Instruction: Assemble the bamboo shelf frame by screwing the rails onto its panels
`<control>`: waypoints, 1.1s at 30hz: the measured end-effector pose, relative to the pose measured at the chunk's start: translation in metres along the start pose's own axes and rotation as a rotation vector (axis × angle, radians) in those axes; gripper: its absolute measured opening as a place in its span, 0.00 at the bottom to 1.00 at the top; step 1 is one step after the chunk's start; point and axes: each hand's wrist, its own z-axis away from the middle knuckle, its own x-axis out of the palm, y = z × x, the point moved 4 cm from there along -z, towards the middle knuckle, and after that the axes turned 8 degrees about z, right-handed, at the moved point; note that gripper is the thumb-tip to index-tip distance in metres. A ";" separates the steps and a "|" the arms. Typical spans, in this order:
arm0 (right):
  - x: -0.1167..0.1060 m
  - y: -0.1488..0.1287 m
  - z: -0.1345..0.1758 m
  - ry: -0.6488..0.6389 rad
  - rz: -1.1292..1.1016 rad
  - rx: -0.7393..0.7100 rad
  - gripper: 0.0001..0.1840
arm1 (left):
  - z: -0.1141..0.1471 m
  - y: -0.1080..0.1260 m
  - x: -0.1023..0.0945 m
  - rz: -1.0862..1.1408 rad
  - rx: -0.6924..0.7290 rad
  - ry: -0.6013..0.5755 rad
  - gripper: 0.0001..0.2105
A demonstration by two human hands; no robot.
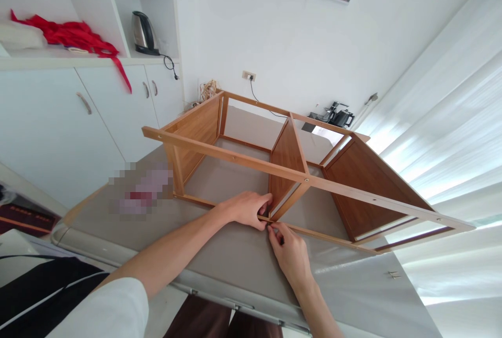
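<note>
A wooden shelf rack (270,170) lies on its side on the grey table, its shelf panels standing upright. My left hand (249,210) is closed around the lower front rail where the middle panel (288,149) meets it. Just to the right, my right hand (289,249) pinches at the same joint from the near side. Its thumb and fingertips are together, and whatever is between them is too small to make out. Screw heads show along the upper rail. A few small screws (394,275) lie on the tabletop to the right.
The grey table (219,259) ends close to my body. A blurred pinkish-white item (143,191) lies left of the rack. Behind stand a black kettle (342,117) and dried plant stems (207,89). White cabinets (110,102) line the left; a white curtain (451,97) hangs right.
</note>
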 end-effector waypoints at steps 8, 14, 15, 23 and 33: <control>-0.002 -0.002 0.000 -0.025 -0.008 -0.032 0.14 | 0.000 -0.001 0.000 0.017 -0.019 -0.010 0.18; -0.001 -0.001 0.001 -0.042 -0.018 -0.019 0.14 | 0.000 0.000 0.000 0.027 -0.031 -0.025 0.18; -0.001 0.000 0.001 -0.036 -0.016 -0.016 0.14 | 0.000 0.000 -0.001 0.023 -0.036 -0.028 0.18; -0.001 -0.001 0.000 -0.029 -0.007 -0.004 0.15 | 0.000 0.000 0.000 0.007 -0.039 -0.032 0.18; -0.003 -0.002 0.000 -0.007 -0.026 -0.006 0.15 | -0.001 0.001 -0.001 0.012 -0.057 -0.036 0.18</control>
